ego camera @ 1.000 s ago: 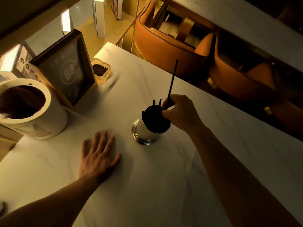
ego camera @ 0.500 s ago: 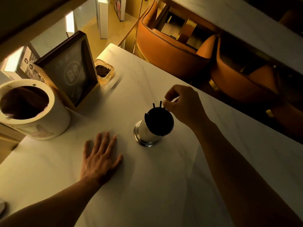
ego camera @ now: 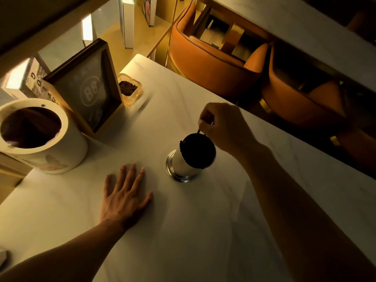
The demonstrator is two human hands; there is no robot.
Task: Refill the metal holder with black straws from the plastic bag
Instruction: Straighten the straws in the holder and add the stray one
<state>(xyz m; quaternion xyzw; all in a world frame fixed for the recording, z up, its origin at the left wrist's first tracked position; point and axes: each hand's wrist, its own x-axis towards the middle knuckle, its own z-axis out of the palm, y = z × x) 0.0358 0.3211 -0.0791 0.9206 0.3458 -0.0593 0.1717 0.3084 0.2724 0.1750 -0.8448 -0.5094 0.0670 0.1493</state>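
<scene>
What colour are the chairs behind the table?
Orange, with a darker piping line along the edge of the chairs; the head view shows them best.

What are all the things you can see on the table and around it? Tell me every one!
metal holder: one, silver, middle of table
black straws: many, black, packed in holder
round tub: one, cream, table's left
framed sign: one, dark, leaning beside tub
glass dish: one, amber, far corner
table: one, white marble
chairs: two, orange, beyond table
left hand: flat on table
right hand: pinching a straw over holder
</scene>
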